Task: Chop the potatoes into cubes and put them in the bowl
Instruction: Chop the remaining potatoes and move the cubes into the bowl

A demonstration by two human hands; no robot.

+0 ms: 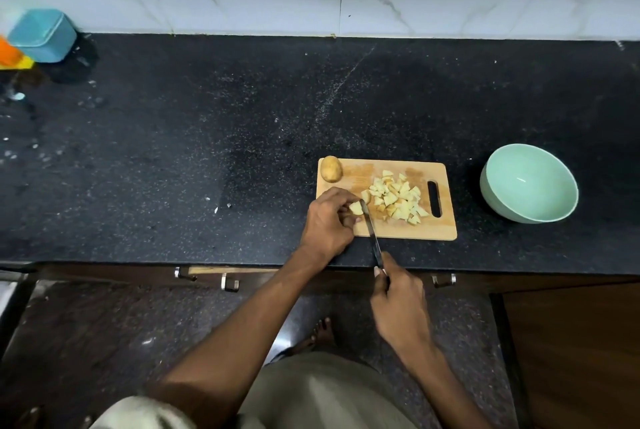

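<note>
- Potato pieces (398,200), pale yellow with some brown skin, lie in a heap at the centre of the wooden cutting board (408,231), lower middle of the frame.
- One whole potato (331,169) sits on the board's upper left corner.
- The left hand (329,221) pinches a potato chunk (356,208); the knife (370,228) blade touches it.
- The right hand (398,304) grips the knife handle.
- The green bowl (498,200) stands to the right, apart from the board.

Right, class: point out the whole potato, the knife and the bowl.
whole potato (330,169), head view, middle of its skin.
knife (370,224), head view, middle of the blade.
bowl (498,202), head view, outer wall.
</note>
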